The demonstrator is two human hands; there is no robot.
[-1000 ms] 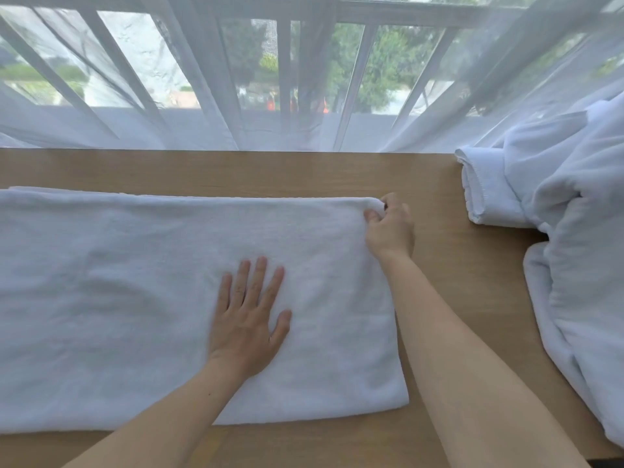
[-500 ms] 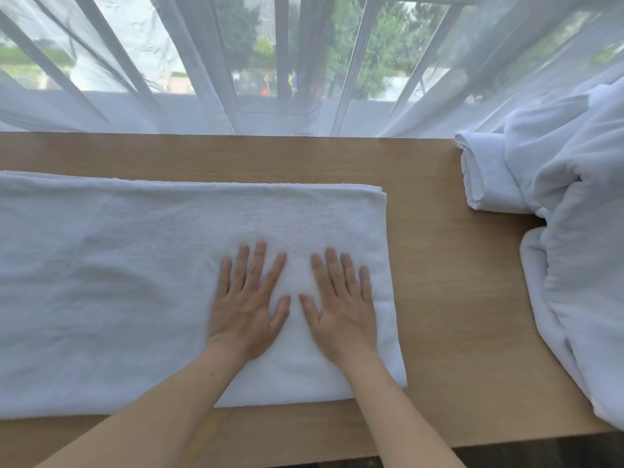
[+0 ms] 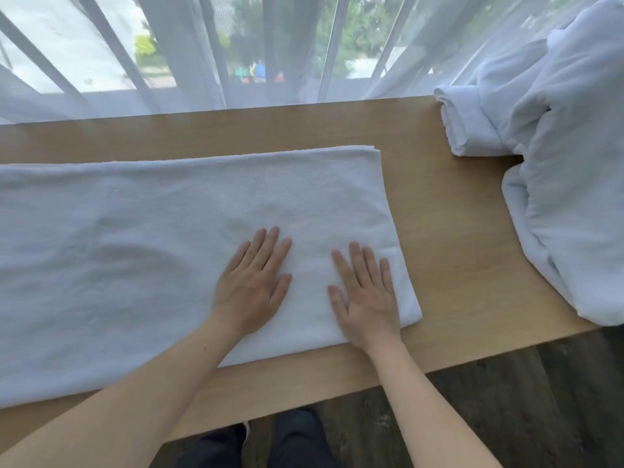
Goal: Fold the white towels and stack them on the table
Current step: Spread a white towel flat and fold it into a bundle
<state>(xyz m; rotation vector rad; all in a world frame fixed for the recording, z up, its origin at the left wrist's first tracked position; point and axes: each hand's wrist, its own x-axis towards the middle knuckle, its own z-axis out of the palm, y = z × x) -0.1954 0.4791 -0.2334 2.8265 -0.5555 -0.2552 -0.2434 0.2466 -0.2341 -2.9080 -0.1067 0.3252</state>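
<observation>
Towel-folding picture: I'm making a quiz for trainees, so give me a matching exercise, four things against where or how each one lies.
Things:
1. left hand
2. right hand
3. flat towel
4. towel heap

Places or states:
A. bunched at the table's right end
B. flat on the towel, nearest its right edge
C. spread along the table, running off the picture's left side
D. flat on the towel, nearer its middle

Pairs: 1-D, 2-B, 3-C, 4-A

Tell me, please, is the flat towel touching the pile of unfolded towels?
Apart: the head view shows bare table between the flat towel and the pile of unfolded towels.
</observation>
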